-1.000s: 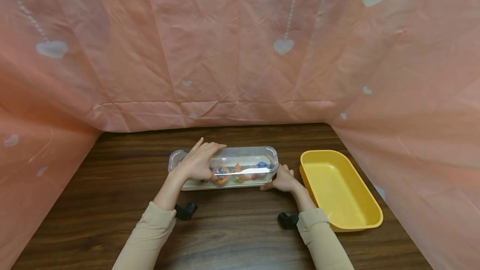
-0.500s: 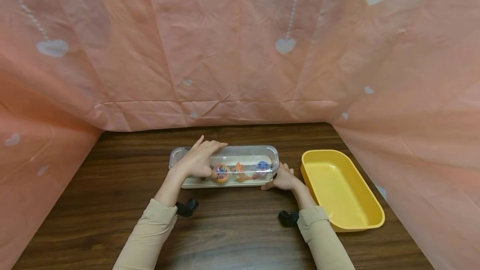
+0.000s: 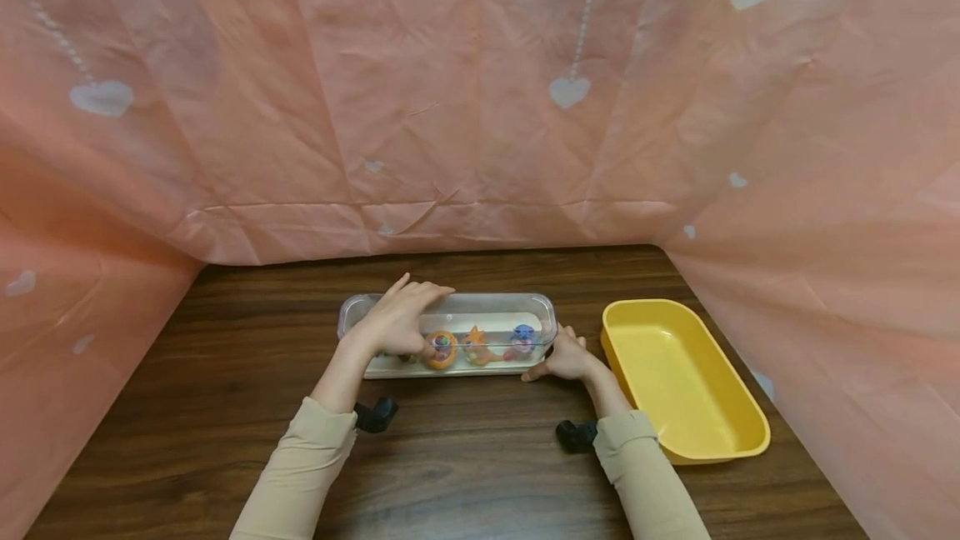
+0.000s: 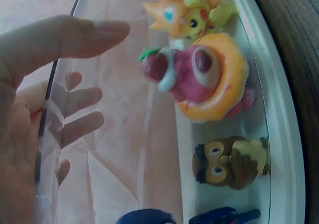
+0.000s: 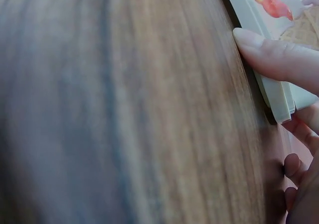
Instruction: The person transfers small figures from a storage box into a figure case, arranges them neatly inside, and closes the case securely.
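Observation:
A long display case with a clear cover [image 3: 487,303] and a white base [image 3: 457,371] sits mid-table. My left hand [image 3: 396,322] straddles the cover from above; in the left wrist view its thumb is on one side and the fingers show through the clear plastic. At the case's right end, my right hand [image 3: 567,358] holds the white base, thumb along its edge. Inside stand several toy figures: a pink bear in an orange ring [image 4: 199,79], an orange-and-yellow figure [image 3: 477,346], a blue-and-pink figure [image 3: 522,340], a brown owl [image 4: 229,162]. Dark blue pieces are partly cut off.
To the right of the case lies a yellow tray [image 3: 686,394], close to the right forearm. A pink curtain [image 3: 465,148] with white hearts encloses the brown wooden table [image 3: 465,473] at the back and sides.
The bright glare across the front of the case has faded, and the figures show more clearly. Both hands stay in nearly the same places.

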Motion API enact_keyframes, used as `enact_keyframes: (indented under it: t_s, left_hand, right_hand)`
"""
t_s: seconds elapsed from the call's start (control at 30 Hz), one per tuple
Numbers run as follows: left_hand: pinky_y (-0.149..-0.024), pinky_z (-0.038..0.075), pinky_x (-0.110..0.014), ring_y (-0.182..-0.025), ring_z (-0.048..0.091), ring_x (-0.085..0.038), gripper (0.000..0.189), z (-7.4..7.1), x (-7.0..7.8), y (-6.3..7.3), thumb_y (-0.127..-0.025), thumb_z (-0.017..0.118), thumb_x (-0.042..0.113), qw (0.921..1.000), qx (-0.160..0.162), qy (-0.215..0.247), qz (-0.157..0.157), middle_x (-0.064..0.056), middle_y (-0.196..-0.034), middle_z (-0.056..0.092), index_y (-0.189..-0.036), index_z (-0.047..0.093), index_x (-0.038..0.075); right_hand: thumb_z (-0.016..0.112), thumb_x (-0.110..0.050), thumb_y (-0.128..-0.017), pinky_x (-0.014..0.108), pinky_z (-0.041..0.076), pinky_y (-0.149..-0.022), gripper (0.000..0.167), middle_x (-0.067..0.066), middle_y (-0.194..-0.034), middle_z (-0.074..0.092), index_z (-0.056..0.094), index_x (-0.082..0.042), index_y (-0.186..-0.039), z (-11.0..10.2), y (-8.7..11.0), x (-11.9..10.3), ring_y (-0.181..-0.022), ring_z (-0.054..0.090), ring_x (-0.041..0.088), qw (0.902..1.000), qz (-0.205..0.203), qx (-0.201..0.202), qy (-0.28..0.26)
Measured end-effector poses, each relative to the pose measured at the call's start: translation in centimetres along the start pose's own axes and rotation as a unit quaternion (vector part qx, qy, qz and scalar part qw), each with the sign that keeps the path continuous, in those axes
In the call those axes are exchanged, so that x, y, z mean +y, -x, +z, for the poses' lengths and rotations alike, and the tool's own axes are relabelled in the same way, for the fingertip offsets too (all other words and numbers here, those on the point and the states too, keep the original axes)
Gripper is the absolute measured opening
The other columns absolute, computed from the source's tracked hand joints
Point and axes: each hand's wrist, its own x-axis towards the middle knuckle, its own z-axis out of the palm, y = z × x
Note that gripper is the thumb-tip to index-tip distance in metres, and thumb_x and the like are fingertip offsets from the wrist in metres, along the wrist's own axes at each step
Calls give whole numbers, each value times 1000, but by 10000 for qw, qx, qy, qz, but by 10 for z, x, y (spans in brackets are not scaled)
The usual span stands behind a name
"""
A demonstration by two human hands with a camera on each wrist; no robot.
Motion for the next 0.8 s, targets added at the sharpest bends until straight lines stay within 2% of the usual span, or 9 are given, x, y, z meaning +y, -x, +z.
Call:
enact_keyframes:
  t_s: [0.1, 0.23, 0.4, 0.6, 0.8]
  left_hand:
    - [-118, 7, -51, -133, 44, -29, 92, 2, -1, -2, -65, 90, 29, 10000, -77, -4, -48, -7, -141, 53, -144, 48, 10]
    - [-118, 4, -50, -135, 41, -30, 93, 2, -4, -3, -65, 91, 28, 9995, -191, 172, -186, -8, -144, 51, -145, 46, 11]
    - [-119, 2, -49, -137, 39, -31, 93, 1, -8, -6, -67, 90, 25, 9985, -285, 397, -247, -8, -146, 49, -147, 45, 12]
    - [-118, 2, -51, -138, 37, -32, 89, 4, -13, -9, -70, 87, 23, 9981, -339, 463, -239, -10, -146, 48, -147, 44, 9]
    - [-118, 3, -51, -138, 37, -33, 89, 7, -17, -10, -70, 87, 24, 9976, -343, 542, -269, -11, -146, 49, -146, 45, 10]
  right_hand:
    - [95, -27, -58, 53, 19, -93, 80, 15, -120, 55, 56, -3, -123, 2, 0, 0, -104, 38, 31, 10000, -53, -14, -57]
    - [94, -26, -60, 54, 17, -94, 79, 15, -135, 49, 57, -4, -126, 2, 0, 0, -107, 37, 32, 9998, -121, -66, -164]
    - [93, -26, -61, 56, 14, -96, 95, 17, -147, 40, 46, -4, -140, -1, -1, 1, -113, 35, 35, 9995, -136, -99, -266]
    - [92, -27, -62, 65, 7, -103, 99, 19, -150, 36, 43, -5, -144, -2, 0, 2, -126, 31, 40, 9995, -92, -174, -248]
    - [91, -30, -64, 67, 5, -105, 109, 28, -156, 22, 32, 0, -151, -3, 1, 2, -137, 21, 46, 9995, 66, -311, -88]
